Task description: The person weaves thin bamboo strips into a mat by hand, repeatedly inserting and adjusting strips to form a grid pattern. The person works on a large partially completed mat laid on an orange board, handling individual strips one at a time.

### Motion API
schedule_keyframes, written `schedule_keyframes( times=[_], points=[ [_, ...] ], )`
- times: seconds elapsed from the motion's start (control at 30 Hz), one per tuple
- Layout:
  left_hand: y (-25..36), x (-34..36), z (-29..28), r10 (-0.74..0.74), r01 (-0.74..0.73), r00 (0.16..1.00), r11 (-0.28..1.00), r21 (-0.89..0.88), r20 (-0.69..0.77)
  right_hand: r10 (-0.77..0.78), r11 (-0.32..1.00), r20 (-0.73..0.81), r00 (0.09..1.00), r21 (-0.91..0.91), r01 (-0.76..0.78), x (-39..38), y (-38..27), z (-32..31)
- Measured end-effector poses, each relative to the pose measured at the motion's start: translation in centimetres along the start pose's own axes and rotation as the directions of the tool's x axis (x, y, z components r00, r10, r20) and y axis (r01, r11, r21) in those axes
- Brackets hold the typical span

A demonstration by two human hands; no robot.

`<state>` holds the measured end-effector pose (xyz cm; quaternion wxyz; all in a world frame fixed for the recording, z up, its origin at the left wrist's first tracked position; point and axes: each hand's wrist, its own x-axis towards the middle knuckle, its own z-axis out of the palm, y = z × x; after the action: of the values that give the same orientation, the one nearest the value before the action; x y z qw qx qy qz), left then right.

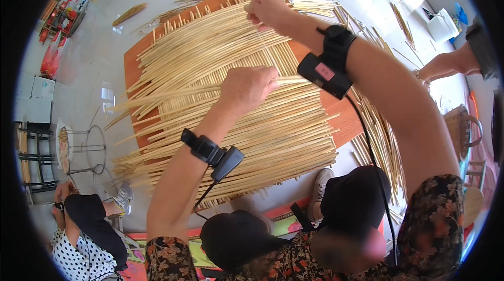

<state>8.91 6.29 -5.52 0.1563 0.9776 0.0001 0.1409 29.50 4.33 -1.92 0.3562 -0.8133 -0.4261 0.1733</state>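
Observation:
A mat of pale straw-coloured stalks (pixel 247 142), laid in two crossing layers, covers most of a reddish-brown board (pixel 344 118). Over its middle, my left hand (pixel 244 89) is closed round a few long stalks (pixel 178 94), whose ends stick out on both sides of the fist. Farther off, by the mat's far edge, my right hand (pixel 268 11) is closed with its fingertips pinched. A thin pale strand (pixel 266 46) runs slanting between the two hands, above the crossed stalks. Its end inside the right fingers is hidden.
Loose stalks (pixel 375 144) lie on the floor along the mat's right side. A person (pixel 86 228) sits at lower left; another person's arm (pixel 446 65) reaches in at right. A wicker basket (pixel 458 131) and a white bucket (pixel 442 26) stand at right. Black cables hang from my wrist devices.

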Motion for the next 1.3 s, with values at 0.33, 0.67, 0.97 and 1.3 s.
schedule_keyframes(
  times=[0.33,0.67,0.97,1.3],
  points=[
    [-5.0,-0.5,1.1,-0.119,0.119,0.993,0.988,-0.098,0.003,0.287,0.489,-0.102,0.952,0.870,-0.054,2.9,3.1,-4.0],
    [-5.9,-1.4,2.8,-0.160,0.161,0.987,0.978,-0.133,0.020,-0.074,0.925,0.415,0.907,0.369,-0.094,-2.5,6.4,-1.7],
    [-6.1,-1.5,3.2,-0.123,0.117,0.991,0.985,-0.131,-0.045,-0.062,0.998,0.689,0.722,0.064,0.025,-3.4,7.4,2.3],
    [-6.2,-2.1,4.7,-0.176,0.162,0.982,0.973,-0.167,-0.073,0.048,0.975,0.379,0.924,0.182,-0.126,-5.2,9.0,3.8]
  ],
)
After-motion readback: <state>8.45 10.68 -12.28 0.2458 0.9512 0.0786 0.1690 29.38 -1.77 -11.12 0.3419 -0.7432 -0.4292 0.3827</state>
